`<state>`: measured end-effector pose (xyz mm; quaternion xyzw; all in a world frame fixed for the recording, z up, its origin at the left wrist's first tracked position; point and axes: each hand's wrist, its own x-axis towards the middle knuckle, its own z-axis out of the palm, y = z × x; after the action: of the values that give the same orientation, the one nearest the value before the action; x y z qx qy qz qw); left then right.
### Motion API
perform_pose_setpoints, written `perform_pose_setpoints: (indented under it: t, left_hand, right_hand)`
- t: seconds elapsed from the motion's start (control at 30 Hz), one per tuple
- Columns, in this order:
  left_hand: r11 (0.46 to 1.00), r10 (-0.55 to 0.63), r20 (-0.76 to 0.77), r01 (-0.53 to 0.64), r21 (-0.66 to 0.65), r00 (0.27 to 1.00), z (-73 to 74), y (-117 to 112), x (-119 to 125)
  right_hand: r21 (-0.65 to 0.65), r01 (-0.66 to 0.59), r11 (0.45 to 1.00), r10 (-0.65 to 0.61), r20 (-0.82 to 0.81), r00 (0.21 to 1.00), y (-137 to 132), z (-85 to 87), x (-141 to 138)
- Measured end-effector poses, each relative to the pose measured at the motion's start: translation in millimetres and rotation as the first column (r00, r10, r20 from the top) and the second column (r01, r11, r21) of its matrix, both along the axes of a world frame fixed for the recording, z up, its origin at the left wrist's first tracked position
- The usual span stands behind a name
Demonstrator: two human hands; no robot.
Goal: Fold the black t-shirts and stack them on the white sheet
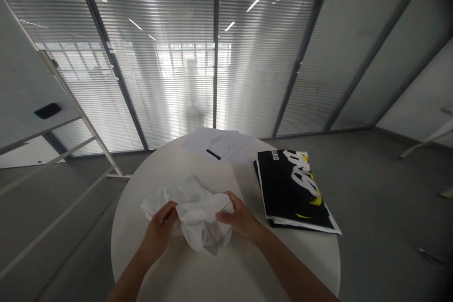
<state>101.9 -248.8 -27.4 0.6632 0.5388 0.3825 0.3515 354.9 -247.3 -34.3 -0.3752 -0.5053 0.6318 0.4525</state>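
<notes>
A crumpled white cloth [203, 210] is held just above the round white table, its far left part spread toward the tabletop. My left hand [162, 229] is closed on its near left edge, thumb and fingers pinched together. On the other side, my right hand [242, 217] grips the right end, with the thumb on top and the fingers behind. Loose folds hang down between the two hands. Whether the cloth is a garment I cannot tell.
The round white table [141, 188] carries several paper sheets [226, 144] at its far edge. To the right lies a folded black printed fabric [283, 188] with white and yellow lettering. A whiteboard frame [95, 137] stands at left, and a glass partition with blinds [247, 80] lies beyond.
</notes>
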Motion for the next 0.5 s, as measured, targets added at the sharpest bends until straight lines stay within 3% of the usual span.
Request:
perform_pose_setpoints:
  t: [0.13,0.27,0.4,0.5]
  left_hand:
    - [0.991,0.128,0.17,-0.132,0.01,0.977,17.7,6.6,-2.9]
    - [0.988,0.153,0.317,-0.135,-0.079,0.936,17.7,7.4,-7.6]
    - [0.993,0.111,0.295,-0.118,0.007,0.949,11.4,4.4,-12.0]
    - [0.983,0.146,0.221,-0.167,0.079,0.964,11.9,3.4,-10.2]
  right_hand:
    - [0.081,-0.064,0.995,0.05,0.161,0.986,-0.8,3.6,3.9]
    - [0.184,-0.086,0.979,-0.002,0.429,0.903,0.5,-1.7,5.9]
    - [0.171,-0.112,0.979,0.01,0.504,0.863,1.2,-5.0,8.2]
    - [0.228,-0.086,0.97,-0.055,0.546,0.836,4.2,-5.2,12.1]
